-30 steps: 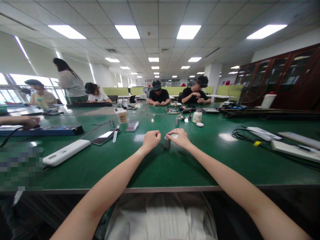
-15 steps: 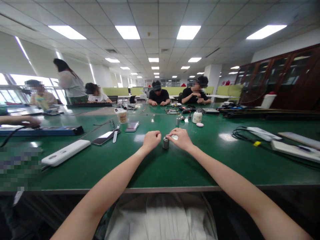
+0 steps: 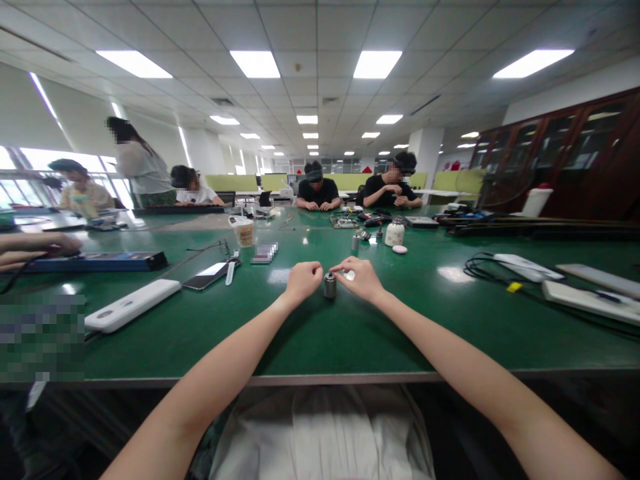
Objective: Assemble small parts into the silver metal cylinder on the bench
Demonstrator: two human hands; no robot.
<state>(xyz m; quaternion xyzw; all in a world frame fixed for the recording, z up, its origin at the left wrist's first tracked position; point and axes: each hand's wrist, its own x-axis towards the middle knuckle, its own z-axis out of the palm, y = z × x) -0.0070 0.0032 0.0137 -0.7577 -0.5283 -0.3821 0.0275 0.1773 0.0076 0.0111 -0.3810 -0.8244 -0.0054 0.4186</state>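
A small grey metal cylinder stands upright on the green table between my two hands. My left hand is curled into a fist just left of it, close to or touching its side. My right hand is to its right, fingers bent, thumb and forefinger pinched near the cylinder's top. A small white piece shows under those fingers; whether they hold it I cannot tell.
A white power strip, a phone and a watch lie to the left. A cup, a white jar and small parts stand farther back. Cables and white devices lie right. Several people sit around the table.
The cylinder and both hands have shifted slightly left and away from me. A person's hand at the far left has moved a little.
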